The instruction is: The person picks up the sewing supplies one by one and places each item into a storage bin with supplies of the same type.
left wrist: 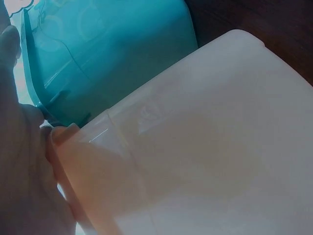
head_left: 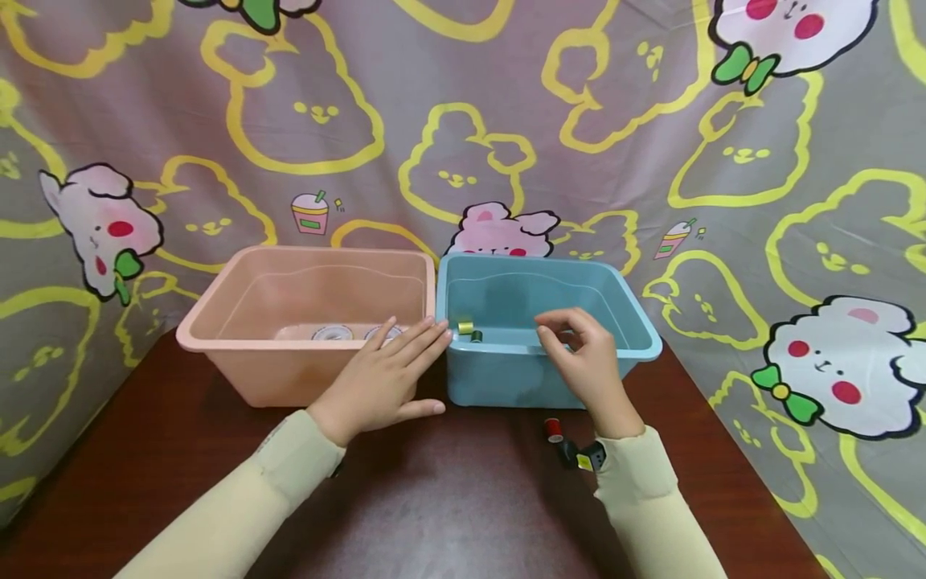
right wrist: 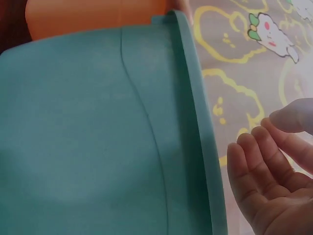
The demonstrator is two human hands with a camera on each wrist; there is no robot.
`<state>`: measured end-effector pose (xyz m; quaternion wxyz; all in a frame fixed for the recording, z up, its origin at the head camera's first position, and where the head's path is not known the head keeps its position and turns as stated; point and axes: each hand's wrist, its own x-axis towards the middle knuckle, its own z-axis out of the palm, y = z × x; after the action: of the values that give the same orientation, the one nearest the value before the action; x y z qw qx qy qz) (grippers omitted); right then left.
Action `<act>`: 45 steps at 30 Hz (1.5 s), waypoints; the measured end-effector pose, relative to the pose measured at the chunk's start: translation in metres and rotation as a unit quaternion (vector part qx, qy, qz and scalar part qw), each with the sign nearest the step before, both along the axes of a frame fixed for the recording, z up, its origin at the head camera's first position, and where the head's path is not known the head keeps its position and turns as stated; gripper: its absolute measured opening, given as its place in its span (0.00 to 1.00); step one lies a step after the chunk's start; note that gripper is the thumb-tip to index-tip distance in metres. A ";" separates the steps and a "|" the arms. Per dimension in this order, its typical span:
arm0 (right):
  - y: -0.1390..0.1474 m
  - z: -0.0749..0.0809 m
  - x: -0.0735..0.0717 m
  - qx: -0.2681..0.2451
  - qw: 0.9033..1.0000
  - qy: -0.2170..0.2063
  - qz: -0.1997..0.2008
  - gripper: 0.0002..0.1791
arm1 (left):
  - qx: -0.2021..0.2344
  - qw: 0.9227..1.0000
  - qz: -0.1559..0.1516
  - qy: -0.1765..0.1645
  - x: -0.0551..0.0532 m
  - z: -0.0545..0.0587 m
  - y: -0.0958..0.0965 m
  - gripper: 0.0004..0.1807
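My left hand lies with straight fingers over the front rims where the pink bin and the blue bin meet. Over the front rim of the blue bin is my right hand, fingers loosely curved and nothing visible between them and the thumb. Inside the blue bin, near its left wall, lie a gold thread spool and a dark green spool. On the table in front of that bin sits a red thread spool. White ring-shaped discs lie in the pink bin, partly hidden by its rim.
Both bins stand side by side on a dark brown table. A patterned cloth hangs behind and along both sides. Close to the right wrist are a small black object and a black box-shaped piece with yellow at it.
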<state>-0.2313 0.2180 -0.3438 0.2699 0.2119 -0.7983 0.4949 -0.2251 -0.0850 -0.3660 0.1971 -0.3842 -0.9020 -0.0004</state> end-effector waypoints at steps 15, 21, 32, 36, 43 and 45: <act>0.003 -0.011 0.026 0.013 1.000 -0.023 0.017 0.07 | -0.002 1.000 0.004 -0.014 0.001 0.002 0.000 0.49; 0.009 -0.017 0.031 0.034 0.999 -0.035 0.017 0.08 | -0.001 1.000 0.005 -0.013 0.000 0.001 0.000 0.49; 0.020 -0.029 0.037 0.091 0.993 -0.076 0.015 0.08 | 0.002 1.000 0.004 -0.005 0.000 -0.002 0.001 0.50; 0.024 -0.031 0.036 0.106 0.990 -0.092 0.018 0.09 | -0.001 1.000 0.008 -0.006 -0.001 -0.002 0.002 0.50; 0.029 -0.034 0.034 0.144 0.980 -0.132 0.023 0.11 | 0.002 1.000 0.010 -0.012 -0.002 -0.002 0.003 0.50; 0.031 -0.036 0.033 0.161 0.975 -0.150 0.024 0.11 | 0.003 1.000 0.010 -0.018 -0.002 -0.002 0.003 0.50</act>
<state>-0.1985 0.2490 -0.3799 0.0979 0.1949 -0.8937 0.3920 -0.2269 -0.0820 -0.3678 0.1825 -0.3745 -0.9090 -0.0080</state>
